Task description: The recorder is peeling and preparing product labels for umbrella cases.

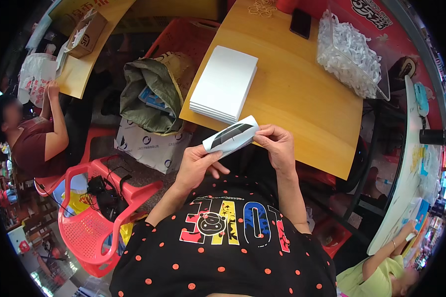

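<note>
Between my two hands, in front of my chest, is a curled printed sheet [231, 137] with a pale blue ground and dark grey shapes. My left hand [201, 163] pinches its left end between thumb and fingers. At the sheet's right end, the thumb and fingertips of my right hand [276, 143] close on the edge. Just beyond it, a stack of white sheets or thin boxes [225, 81] lies near the left edge of the wooden table [292, 119].
A clear bin [352, 54] full of white curled strips stands at the table's far right, near a dark phone [300, 24]. An open sack [151, 96] and a red plastic chair [91, 232] are on my left. Other people sit at both sides.
</note>
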The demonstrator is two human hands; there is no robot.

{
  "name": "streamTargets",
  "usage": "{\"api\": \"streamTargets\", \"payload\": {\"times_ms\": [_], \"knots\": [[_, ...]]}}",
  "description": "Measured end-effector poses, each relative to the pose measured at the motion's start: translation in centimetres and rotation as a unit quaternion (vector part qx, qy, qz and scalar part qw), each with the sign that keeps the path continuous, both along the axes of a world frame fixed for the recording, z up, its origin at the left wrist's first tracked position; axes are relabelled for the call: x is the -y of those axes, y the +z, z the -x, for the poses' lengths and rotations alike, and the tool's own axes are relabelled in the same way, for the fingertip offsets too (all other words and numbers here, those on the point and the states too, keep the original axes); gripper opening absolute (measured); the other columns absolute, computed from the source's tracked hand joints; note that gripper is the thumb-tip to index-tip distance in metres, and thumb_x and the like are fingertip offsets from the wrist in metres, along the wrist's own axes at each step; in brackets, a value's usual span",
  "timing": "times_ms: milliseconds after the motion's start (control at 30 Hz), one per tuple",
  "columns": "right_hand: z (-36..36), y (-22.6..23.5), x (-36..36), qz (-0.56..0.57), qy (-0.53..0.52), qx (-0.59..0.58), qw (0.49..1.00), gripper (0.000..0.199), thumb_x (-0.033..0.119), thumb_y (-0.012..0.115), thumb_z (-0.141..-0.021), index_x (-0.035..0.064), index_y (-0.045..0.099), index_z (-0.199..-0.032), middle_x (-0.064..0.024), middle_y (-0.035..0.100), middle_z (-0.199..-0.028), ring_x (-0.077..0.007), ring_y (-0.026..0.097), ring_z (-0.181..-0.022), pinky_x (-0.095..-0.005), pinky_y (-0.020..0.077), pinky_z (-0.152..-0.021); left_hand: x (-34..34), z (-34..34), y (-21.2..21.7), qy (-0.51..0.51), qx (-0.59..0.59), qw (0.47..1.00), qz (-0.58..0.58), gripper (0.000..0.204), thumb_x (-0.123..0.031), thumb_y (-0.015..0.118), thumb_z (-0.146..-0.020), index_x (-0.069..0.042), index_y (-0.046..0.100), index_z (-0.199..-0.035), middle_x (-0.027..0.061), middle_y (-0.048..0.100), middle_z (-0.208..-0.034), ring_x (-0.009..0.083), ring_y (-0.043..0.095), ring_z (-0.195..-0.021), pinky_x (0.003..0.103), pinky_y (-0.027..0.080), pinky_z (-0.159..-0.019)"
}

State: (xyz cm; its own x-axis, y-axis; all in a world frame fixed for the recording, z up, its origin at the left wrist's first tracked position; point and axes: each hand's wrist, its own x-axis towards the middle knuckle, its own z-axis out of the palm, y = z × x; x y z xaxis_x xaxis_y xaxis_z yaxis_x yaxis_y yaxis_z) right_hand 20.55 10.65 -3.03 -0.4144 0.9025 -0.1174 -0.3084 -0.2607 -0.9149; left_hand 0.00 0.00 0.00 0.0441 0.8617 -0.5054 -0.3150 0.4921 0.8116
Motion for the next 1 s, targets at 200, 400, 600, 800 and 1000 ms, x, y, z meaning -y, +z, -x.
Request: {"api": "streamTargets", "payload": {"times_ms": [200, 400, 600, 800, 1000], "knots": [[0.5, -0.1, 0.1, 0.028, -0.017, 0.015, 0.999, 0.007, -0.001, 0.072, -0.077, -0.0008, 0.066, -0.081, -0.0065, 0.066, -0.080, -0.0089, 0.059, -0.069, -0.0208, 0.0466, -0.065, -0.5, -0.4, -0.8, 0.094, 0.119, 0.984, -0.090, 0.027, -0.002, 0.052, -0.090, 0.008, 0.059, -0.114, 0.0200, 0.064, -0.105, 0.0271, 0.067, -0.093, 0.032, 0.055, -0.080], [0.9, 0.0, 0.0, 0.035, -0.022, 0.027, 0.999, 0.010, 0.000, 0.073, -0.076, 0.0003, 0.065, -0.083, -0.0056, 0.066, -0.078, -0.0090, 0.060, -0.068, -0.0207, 0.0475, -0.064, -0.6, -1.0, -0.6, 0.077, -0.062, 0.985, -0.145, 0.024, -0.002, 0.055, -0.089, 0.007, 0.061, -0.111, 0.0168, 0.067, -0.098, 0.0243, 0.068, -0.088, 0.030, 0.056, -0.076], [0.9, 0.3, 0.0, 0.048, 0.003, 0.039, 0.998, 0.013, -0.001, 0.073, -0.075, -0.0003, 0.064, -0.083, -0.0059, 0.066, -0.078, -0.0088, 0.061, -0.069, -0.0214, 0.0496, -0.066, -0.6, -0.9, -1.1, 0.118, 0.007, 0.990, -0.080, 0.022, -0.006, 0.058, -0.091, 0.005, 0.062, -0.108, 0.0152, 0.067, -0.095, 0.0220, 0.069, -0.077, 0.025, 0.057, -0.062], [1.2, 0.3, -0.1, 0.054, 0.008, 0.029, 0.998, 0.011, -0.001, 0.073, -0.076, -0.0004, 0.064, -0.081, -0.0067, 0.067, -0.076, -0.0095, 0.061, -0.067, -0.0227, 0.0494, -0.065, -0.6, -0.5, -1.7, 0.128, 0.056, 0.987, -0.073, 0.022, -0.007, 0.058, -0.091, 0.006, 0.061, -0.108, 0.0159, 0.066, -0.097, 0.0222, 0.069, -0.071, 0.023, 0.056, -0.053], [1.1, 0.0, -0.2, 0.055, 0.013, 0.022, 0.998, 0.011, -0.002, 0.073, -0.075, 0.0007, 0.063, -0.081, -0.0052, 0.067, -0.075, -0.0079, 0.060, -0.066, -0.0214, 0.0487, -0.064, -0.8, -0.7, -1.9, 0.152, 0.110, 0.981, -0.058, 0.022, -0.008, 0.056, -0.092, 0.006, 0.060, -0.108, 0.0162, 0.066, -0.098, 0.0221, 0.069, -0.073, 0.023, 0.057, -0.054]]}}
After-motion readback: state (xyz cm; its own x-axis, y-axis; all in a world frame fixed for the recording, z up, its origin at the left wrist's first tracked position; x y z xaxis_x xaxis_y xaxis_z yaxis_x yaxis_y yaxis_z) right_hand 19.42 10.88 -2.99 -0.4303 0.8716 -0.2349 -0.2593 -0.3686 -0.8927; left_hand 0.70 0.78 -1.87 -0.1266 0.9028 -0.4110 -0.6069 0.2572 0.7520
